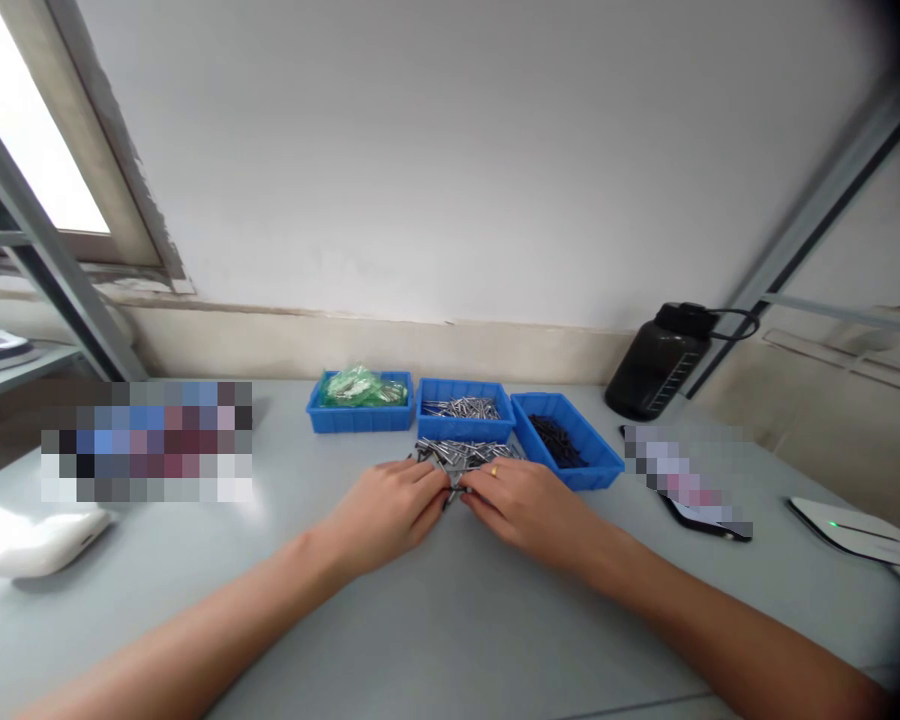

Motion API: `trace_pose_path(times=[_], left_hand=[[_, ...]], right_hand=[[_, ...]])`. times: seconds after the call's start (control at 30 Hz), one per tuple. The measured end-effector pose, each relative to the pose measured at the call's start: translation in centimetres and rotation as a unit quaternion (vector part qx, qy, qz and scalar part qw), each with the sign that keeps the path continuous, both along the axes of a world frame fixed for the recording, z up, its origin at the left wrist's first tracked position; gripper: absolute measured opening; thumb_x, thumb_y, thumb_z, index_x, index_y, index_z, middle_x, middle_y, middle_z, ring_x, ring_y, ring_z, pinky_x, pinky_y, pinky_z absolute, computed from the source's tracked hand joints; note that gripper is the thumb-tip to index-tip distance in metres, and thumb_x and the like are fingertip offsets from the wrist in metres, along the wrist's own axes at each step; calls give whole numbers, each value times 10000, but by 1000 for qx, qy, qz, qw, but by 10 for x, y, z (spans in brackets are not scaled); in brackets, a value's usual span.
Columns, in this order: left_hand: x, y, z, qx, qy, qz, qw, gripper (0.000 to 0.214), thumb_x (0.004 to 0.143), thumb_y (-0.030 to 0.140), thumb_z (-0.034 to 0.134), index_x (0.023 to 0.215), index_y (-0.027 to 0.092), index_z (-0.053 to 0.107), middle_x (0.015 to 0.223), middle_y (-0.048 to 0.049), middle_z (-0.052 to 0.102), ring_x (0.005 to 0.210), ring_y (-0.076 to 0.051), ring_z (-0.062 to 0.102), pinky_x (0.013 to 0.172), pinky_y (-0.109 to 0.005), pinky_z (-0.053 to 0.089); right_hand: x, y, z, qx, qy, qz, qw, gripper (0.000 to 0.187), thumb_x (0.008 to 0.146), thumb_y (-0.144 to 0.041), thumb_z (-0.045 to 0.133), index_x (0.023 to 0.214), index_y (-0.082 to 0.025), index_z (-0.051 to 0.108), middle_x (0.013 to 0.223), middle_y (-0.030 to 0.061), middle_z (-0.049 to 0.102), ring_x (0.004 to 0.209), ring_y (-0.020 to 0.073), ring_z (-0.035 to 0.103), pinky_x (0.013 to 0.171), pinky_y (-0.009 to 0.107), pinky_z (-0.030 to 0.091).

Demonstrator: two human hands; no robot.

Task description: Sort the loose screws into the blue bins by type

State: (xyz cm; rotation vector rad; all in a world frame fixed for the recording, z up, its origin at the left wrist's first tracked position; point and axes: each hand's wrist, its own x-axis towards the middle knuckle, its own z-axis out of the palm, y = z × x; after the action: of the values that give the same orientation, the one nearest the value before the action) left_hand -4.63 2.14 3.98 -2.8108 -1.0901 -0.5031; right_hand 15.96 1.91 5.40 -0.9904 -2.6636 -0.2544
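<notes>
White device (45, 540) far left on surface (450, 620). Blue tray of green bags (358, 420) behind. Our left grip (390, 505) palm down, fingers narrow at near edge of loose metal pin pile (469, 452); we cannot tell if pins held. Right grip (525, 500) same, fingertips nearly meeting left. Pile just before middle tray (465, 428). Dark-screw tray (592, 475), black bottle (656, 362) right.
</notes>
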Motion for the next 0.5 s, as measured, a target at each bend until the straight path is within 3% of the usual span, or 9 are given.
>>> trace_pose_path(times=[0.5], left_hand=[[-1,1,-2,13,-3,-6,1000,198,940,231,366,815,179,510,721,-3,586,656,-154,558,584,-267,420]], right_hand=[[0,-2,0,-6,-6,-1,1000,156,922,-234,458,872,-173,592,750,12,611,724,173,576,675,296,434]])
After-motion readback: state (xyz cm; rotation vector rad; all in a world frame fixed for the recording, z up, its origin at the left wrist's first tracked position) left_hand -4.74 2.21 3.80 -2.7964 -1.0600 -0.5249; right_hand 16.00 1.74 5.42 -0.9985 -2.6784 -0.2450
